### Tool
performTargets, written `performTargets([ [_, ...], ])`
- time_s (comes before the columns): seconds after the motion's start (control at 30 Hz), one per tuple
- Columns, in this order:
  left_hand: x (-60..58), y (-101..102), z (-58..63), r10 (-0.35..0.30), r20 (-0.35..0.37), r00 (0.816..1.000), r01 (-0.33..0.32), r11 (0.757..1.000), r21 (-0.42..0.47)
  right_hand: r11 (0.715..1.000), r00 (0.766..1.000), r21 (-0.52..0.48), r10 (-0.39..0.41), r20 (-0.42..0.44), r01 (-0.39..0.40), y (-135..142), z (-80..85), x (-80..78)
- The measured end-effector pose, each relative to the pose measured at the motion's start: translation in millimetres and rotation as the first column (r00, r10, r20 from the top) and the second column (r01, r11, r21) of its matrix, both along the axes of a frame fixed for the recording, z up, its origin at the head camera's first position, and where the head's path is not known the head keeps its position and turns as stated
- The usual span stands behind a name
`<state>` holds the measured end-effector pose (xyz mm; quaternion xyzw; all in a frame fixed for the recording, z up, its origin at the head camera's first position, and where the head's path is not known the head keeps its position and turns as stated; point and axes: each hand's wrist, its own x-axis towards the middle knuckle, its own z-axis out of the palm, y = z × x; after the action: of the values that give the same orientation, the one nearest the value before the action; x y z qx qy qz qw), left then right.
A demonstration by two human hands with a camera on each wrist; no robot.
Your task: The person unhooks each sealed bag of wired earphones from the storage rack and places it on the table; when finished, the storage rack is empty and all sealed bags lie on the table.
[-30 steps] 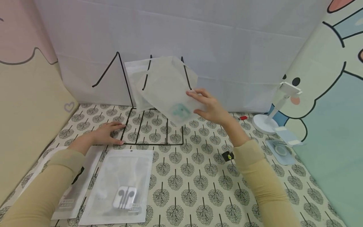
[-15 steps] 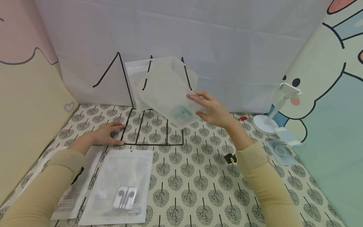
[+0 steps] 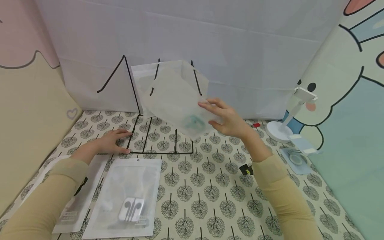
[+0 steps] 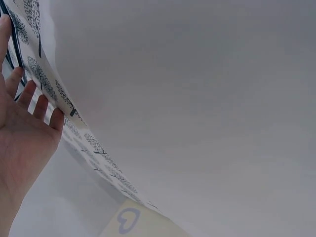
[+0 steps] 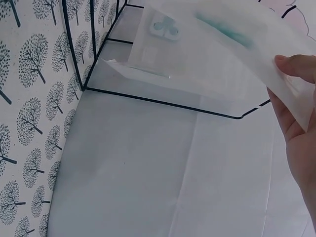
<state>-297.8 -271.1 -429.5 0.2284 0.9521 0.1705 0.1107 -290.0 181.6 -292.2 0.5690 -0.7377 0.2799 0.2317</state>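
A black wire rack stands at the back of the table, with prongs rising from it. Hanging on two of its prongs is a translucent white bag, its body slanting toward the right and a blurred teal thing showing through. My right hand pinches this bag's edge between thumb and fingers, plain in the right wrist view. Behind it hangs another white bag, holding a small earphone-like item. At the rack's left base rail, my left hand rests with fingers spread.
Two flat bags lie at front left; the nearer bag contains earphones in a case. To the right are a white phone stand, a pale blue stand, a red item and a black item.
My right hand has drifted slightly right and down, drawing the bag's lower corner and the teal thing along. The left hand stays in place on the rack.
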Motion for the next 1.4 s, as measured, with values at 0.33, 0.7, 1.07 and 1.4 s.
performTargets([
  [0.33, 0.9, -3.0, -1.5, 0.019, 0.010, 1.000, -0.019, 1.000, -0.005, 1.000, 1.000, 0.024, -0.004, 0.021, 0.004, 4.1, 7.0, 9.6],
  [0.7, 0.1, -1.6, -0.6, -0.001, 0.002, 1.000, 0.001, 1.000, -0.002, 0.999, 0.998, 0.047, 0.017, 0.067, -0.020, 11.1, 15.0, 18.5],
  [1.07, -0.7, -3.4, -2.0, 0.003, -0.005, 1.000, -0.003, 1.000, 0.001, 0.997, 0.995, 0.030, 0.068, 0.073, -0.070, 13.8, 22.7, 25.8],
  [1.4, -1.8, -1.8, -3.9, -0.003, -0.013, 1.000, 0.003, 1.000, 0.012, 1.000, 0.990, -0.003, -0.017, 0.138, 0.018, 38.0, 23.5, 34.2],
])
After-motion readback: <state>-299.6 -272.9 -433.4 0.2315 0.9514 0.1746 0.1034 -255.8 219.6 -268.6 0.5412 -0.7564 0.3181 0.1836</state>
